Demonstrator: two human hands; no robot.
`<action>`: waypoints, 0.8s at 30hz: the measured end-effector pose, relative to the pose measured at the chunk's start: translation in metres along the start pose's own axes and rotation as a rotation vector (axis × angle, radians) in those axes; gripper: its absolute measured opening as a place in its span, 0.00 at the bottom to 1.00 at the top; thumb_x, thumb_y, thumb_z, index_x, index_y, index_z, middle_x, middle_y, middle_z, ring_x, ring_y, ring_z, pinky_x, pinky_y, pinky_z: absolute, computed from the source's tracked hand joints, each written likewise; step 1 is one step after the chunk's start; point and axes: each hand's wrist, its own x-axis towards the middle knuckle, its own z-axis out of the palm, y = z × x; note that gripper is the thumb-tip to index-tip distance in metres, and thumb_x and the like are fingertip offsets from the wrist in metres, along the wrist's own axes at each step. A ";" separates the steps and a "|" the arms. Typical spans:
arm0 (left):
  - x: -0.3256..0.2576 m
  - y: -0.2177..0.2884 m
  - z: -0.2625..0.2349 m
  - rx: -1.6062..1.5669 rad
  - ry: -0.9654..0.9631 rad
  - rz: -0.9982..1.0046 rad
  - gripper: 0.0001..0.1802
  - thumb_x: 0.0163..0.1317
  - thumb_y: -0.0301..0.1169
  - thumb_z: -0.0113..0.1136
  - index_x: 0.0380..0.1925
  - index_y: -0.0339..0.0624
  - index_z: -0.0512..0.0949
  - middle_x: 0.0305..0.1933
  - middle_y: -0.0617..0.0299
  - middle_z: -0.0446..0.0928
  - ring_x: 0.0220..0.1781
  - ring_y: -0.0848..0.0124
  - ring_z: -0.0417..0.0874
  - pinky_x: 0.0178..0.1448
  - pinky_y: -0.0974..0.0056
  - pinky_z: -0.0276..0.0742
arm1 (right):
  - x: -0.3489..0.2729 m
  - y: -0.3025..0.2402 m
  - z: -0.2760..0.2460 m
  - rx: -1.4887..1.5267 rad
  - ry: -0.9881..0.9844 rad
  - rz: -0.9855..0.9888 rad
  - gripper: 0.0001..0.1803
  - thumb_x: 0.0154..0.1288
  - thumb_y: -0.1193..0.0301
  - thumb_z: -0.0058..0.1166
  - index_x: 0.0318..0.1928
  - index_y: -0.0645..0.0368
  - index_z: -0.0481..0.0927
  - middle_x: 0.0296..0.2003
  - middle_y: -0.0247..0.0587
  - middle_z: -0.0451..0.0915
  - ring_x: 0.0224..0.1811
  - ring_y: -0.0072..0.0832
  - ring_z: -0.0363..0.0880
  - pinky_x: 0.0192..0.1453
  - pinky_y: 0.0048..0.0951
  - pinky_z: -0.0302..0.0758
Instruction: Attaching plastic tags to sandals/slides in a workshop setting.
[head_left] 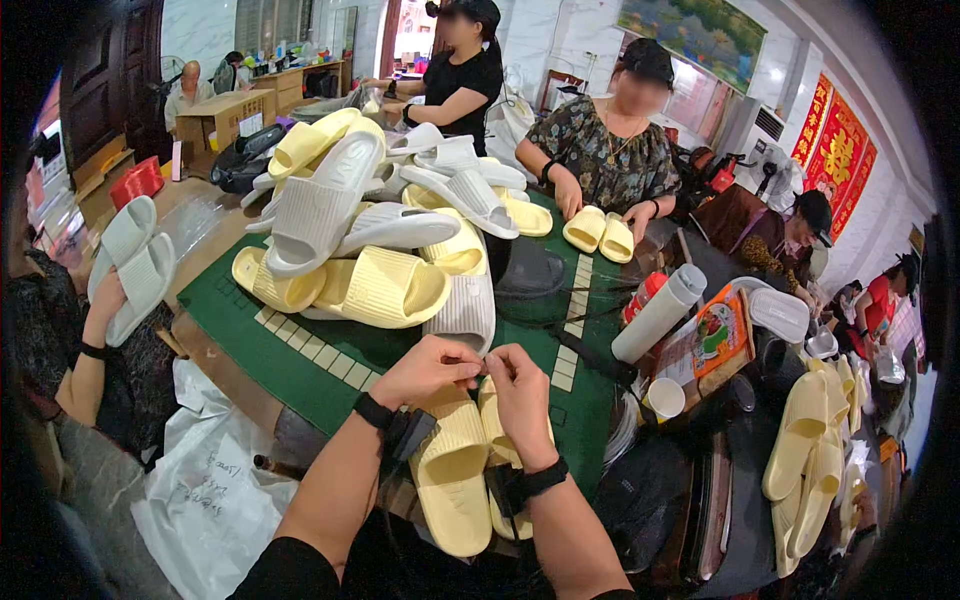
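My left hand [428, 368] and my right hand [519, 392] meet over the near edge of the green table [330, 365], fingertips pinched together on something too small to make out. Directly under them lies a pair of pale yellow ribbed slippers [452, 475], one beneath each wrist. Both wrists wear black bands. A big heap of yellow and white slippers [360, 220] is piled on the table just beyond my hands.
A person opposite presses a yellow slipper pair [598, 232]. Another stands behind. At left, a hand lifts white slippers [130, 262]. A white roll [658, 312], a paper cup [664, 398] and more yellow slippers [805, 450] sit at right. White plastic bags [205, 490] lie lower left.
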 end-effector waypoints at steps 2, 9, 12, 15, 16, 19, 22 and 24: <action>0.002 0.000 0.001 0.001 0.003 0.016 0.09 0.66 0.27 0.61 0.37 0.30 0.82 0.33 0.63 0.81 0.34 0.77 0.79 0.40 0.69 0.75 | 0.001 0.002 -0.001 -0.013 0.016 -0.015 0.07 0.69 0.71 0.55 0.38 0.63 0.78 0.23 0.47 0.77 0.22 0.30 0.76 0.30 0.31 0.73; 0.003 -0.005 -0.005 0.022 -0.081 0.029 0.10 0.68 0.28 0.59 0.40 0.29 0.82 0.34 0.61 0.82 0.35 0.75 0.82 0.42 0.69 0.78 | 0.003 0.008 0.005 -0.112 -0.040 -0.030 0.08 0.70 0.69 0.53 0.35 0.62 0.75 0.26 0.54 0.79 0.29 0.51 0.81 0.31 0.42 0.75; 0.003 -0.002 -0.002 0.032 -0.049 -0.026 0.09 0.67 0.26 0.59 0.41 0.29 0.81 0.35 0.60 0.82 0.35 0.75 0.82 0.42 0.69 0.79 | 0.002 0.006 0.004 -0.176 -0.039 -0.056 0.07 0.69 0.69 0.51 0.36 0.59 0.73 0.26 0.56 0.79 0.31 0.55 0.80 0.33 0.49 0.74; 0.005 0.000 0.000 0.006 -0.033 -0.011 0.07 0.66 0.24 0.58 0.36 0.30 0.81 0.34 0.63 0.82 0.37 0.77 0.80 0.43 0.69 0.78 | 0.003 0.010 0.004 -0.159 -0.029 -0.081 0.09 0.70 0.67 0.51 0.35 0.59 0.73 0.26 0.56 0.79 0.32 0.56 0.80 0.33 0.51 0.74; 0.004 0.003 0.000 0.048 -0.034 -0.017 0.07 0.65 0.24 0.58 0.36 0.30 0.81 0.34 0.63 0.82 0.36 0.77 0.80 0.43 0.69 0.78 | 0.004 0.013 0.008 -0.179 -0.039 -0.097 0.10 0.70 0.65 0.50 0.35 0.59 0.72 0.26 0.56 0.79 0.32 0.56 0.79 0.34 0.52 0.74; 0.000 0.004 -0.008 0.150 -0.017 -0.001 0.07 0.65 0.24 0.59 0.38 0.30 0.82 0.33 0.61 0.83 0.34 0.76 0.82 0.42 0.70 0.79 | 0.004 0.016 0.017 -0.202 -0.097 -0.081 0.12 0.71 0.62 0.47 0.36 0.58 0.71 0.28 0.56 0.80 0.32 0.57 0.79 0.35 0.55 0.73; 0.003 0.000 -0.005 0.123 0.011 0.014 0.07 0.65 0.24 0.59 0.36 0.29 0.82 0.32 0.62 0.82 0.33 0.77 0.81 0.40 0.70 0.78 | 0.006 0.021 0.016 -0.165 -0.059 -0.093 0.08 0.70 0.68 0.50 0.39 0.60 0.72 0.27 0.58 0.78 0.32 0.58 0.78 0.33 0.51 0.73; 0.004 -0.004 -0.003 0.034 0.033 0.004 0.07 0.64 0.24 0.60 0.36 0.29 0.82 0.32 0.62 0.82 0.31 0.77 0.80 0.38 0.70 0.77 | 0.006 0.020 0.016 -0.119 -0.005 -0.056 0.08 0.70 0.68 0.50 0.39 0.60 0.71 0.27 0.59 0.78 0.32 0.58 0.78 0.33 0.51 0.72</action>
